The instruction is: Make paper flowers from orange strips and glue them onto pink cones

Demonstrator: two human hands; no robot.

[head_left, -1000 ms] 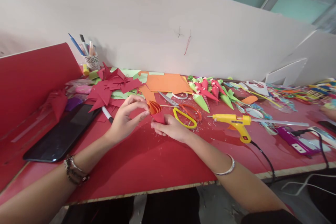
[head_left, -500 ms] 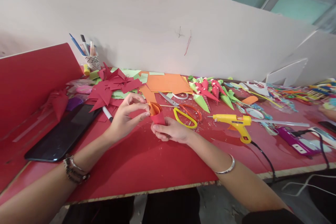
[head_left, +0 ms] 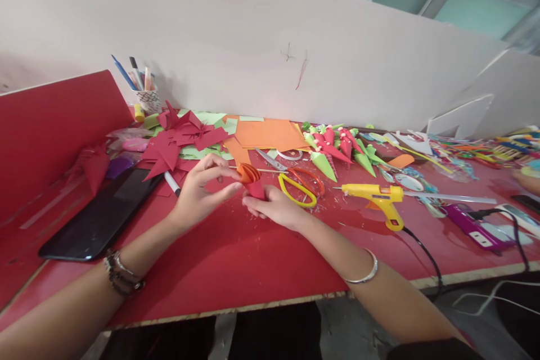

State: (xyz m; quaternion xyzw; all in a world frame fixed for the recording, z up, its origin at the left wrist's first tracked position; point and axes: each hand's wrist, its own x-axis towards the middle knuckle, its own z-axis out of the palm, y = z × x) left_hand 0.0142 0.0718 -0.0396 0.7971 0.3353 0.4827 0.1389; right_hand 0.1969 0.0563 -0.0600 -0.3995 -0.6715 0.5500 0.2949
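Observation:
My right hand [head_left: 276,207] grips a red paper cone [head_left: 255,189] between thumb and fingers. Out of the cone's wide end sticks folded orange paper [head_left: 248,171], its pleated layers fanned. Close to that end is my left hand [head_left: 206,187], thumb and fingers apart; I cannot tell whether its fingertips touch the orange paper. Behind the cone a thin wooden stick [head_left: 274,171] lies over the table near scissors [head_left: 301,184] with orange and yellow handles.
A yellow glue gun [head_left: 379,196] lies right, corded near a purple power strip [head_left: 478,228]. Red and green paper cones [head_left: 337,146] are heaped behind. Left are red paper pieces [head_left: 181,138], a phone [head_left: 99,216], a marker [head_left: 172,183] and a pen cup [head_left: 148,100]. Another person's hand [head_left: 527,181] shows far right.
My left fingers have loosened from the orange paper and spread. The orange layers now show more fanned, and the cone is turned slightly in my right hand.

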